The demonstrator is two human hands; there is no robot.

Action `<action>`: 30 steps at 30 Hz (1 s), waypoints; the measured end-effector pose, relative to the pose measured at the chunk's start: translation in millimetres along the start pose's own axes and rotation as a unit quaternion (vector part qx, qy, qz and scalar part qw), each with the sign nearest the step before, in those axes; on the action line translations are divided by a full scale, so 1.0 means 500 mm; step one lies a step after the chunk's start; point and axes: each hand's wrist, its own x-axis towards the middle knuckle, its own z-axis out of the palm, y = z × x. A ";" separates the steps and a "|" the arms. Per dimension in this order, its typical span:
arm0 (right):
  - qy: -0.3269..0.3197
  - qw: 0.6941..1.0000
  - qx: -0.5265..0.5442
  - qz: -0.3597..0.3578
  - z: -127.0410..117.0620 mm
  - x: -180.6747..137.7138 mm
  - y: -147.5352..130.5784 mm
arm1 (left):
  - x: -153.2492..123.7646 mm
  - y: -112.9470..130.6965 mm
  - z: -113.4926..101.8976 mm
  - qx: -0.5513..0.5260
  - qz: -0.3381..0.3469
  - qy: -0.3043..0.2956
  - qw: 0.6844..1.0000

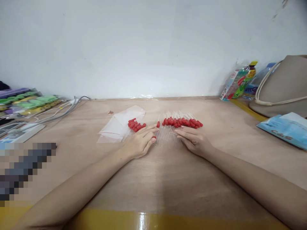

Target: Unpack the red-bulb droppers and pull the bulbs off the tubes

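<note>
My left hand (pixel 142 140) is closed, with a small red rubber bulb (pixel 154 137) showing at its thumb and fingertips. My right hand (pixel 195 139) pinches a thin clear dropper tube (pixel 172 133) that points toward the left hand. Between and under the hands lies a row of similar clear tubes (pixel 164 135) on the table. Behind them are several droppers with red bulbs (pixel 182 122), their pale stems pointing to the wall. One more dropper (pixel 158 123) lies apart on their left. Loose red bulbs (pixel 136 125) are heaped beyond my left hand, partly on clear plastic bags.
Flat clear zip bags (pixel 115 127) lie left of the hands. Farther left are cables (pixel 69 107), a power strip (pixel 24 134) and packs of coloured items (pixel 28 100). Drink bottles (pixel 242 81), a beige bag (pixel 283 86) and a blue packet (pixel 285 129) stand or lie at right.
</note>
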 end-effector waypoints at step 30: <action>-0.121 0.981 -0.086 0.126 0.019 0.023 -0.035 | 0.130 -0.102 -0.053 0.123 -0.330 -0.090 0.932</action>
